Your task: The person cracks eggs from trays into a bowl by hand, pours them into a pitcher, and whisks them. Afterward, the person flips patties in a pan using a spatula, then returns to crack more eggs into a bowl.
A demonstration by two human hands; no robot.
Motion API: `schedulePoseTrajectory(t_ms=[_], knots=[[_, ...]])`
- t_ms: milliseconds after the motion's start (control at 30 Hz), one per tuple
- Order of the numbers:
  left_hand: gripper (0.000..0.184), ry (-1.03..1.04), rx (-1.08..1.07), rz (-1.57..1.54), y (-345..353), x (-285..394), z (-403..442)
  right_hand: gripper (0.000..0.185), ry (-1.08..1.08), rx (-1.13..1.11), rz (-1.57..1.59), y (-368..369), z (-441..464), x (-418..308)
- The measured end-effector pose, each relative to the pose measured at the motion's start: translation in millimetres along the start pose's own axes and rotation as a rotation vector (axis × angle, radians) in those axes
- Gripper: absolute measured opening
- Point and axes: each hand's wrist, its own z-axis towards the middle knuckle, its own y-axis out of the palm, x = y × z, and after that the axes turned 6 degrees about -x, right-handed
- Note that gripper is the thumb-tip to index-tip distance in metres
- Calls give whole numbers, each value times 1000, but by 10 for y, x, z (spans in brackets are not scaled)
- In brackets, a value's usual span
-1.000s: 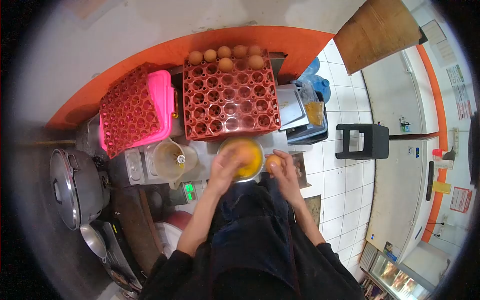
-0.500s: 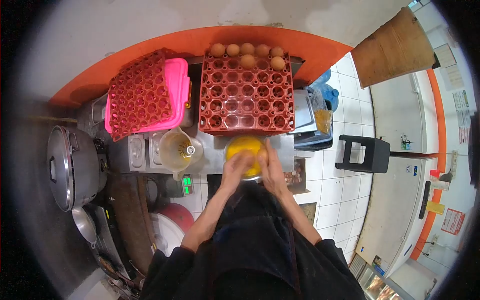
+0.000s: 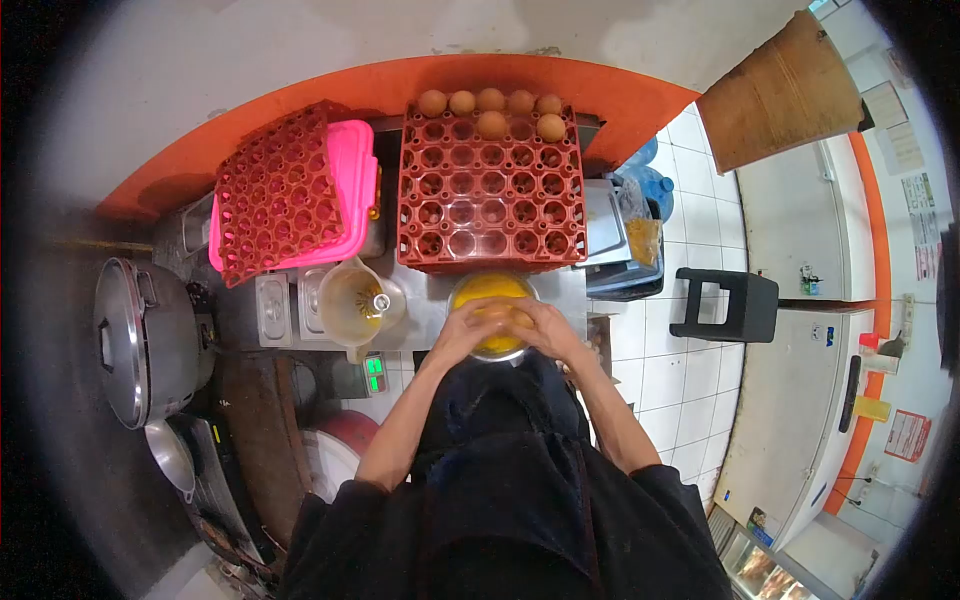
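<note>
A metal bowl [image 3: 503, 357] holding yellow beaten-looking egg [image 3: 490, 285] stands at the front of the counter. Over it my left hand [image 3: 466, 330] and my right hand [image 3: 548, 328] meet, fingers curved toward each other. Between the fingertips there is a brownish egg [image 3: 514, 319], partly covered by the fingers; whether its shell is cracked I cannot tell. Directly behind the bowl rises a stack of red egg trays [image 3: 492, 262], with several brown eggs [image 3: 490, 99] in its back rows. A plastic jug [image 3: 338, 322] with a whisk [image 3: 370, 300] inside is left of the bowl.
A pink lid [image 3: 350, 215] with a tilted red egg tray [image 3: 275, 195] lies at back left. Steel lidded containers [image 3: 273, 308] sit beside the jug. A large pot [image 3: 150, 340] is far left. A black stool [image 3: 735, 305] stands on the tiled floor to the right.
My hands, apart and blurred over the bowl before, have come together around an egg. My right hand has turned inward from the bowl's right rim.
</note>
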Motion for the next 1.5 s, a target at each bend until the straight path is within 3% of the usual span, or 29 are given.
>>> schedulePoseTrajectory(t_ms=[167, 267, 333, 433, 533, 633, 733, 800, 900, 1133, 1233, 1300, 1433, 1500], knots=[[53, -67, 9, 58, 25, 89, -41, 52, 88, 1, -21, 27, 30, 29], [54, -2, 43, 235, -8, 74, -45, 52, 85, 20, -14, 75, 43, 60], [51, 69, 51, 527, -23, 53, -40, 52, 75, 37, -25, 115, 35, 79], [48, 171, 94, 584, -6, 16, -20, 51, 93, 77, -22, 145, 48, 87], [48, 115, 51, 475, 3, 87, -49, 50, 96, 80, 4, 172, 56, 151], [50, 165, 25, 564, -34, 74, -79, 48, 32, 131, 10, 177, 86, 217], [52, 225, -29, 700, -65, 45, -75, 45, -56, 149, -104, 165, 71, 206], [53, 229, -34, 783, -90, 23, -72, 45, -105, 88, -442, 157, 94, 179], [53, 220, -31, 880, -106, -2, -79, 45, -190, 129, -619, 191, 80, 142], [54, 162, 4, 933, -33, 17, -82, 50, -175, 186, -680, 269, 38, 120], [52, 220, -2, 905, -3, 50, -72, 44, -160, 252, -586, 316, 13, 120], [51, 190, -10, 806, 81, 120, -70, 38, -38, 396, -188, 353, -30, 126], [48, 51, -121, 490, 415, 128, 9, 38, 171, 372, 111, 239, -401, 183], [53, 85, -234, 502, 636, 32, 76, 42, 248, 330, 227, 108, -760, 249]])
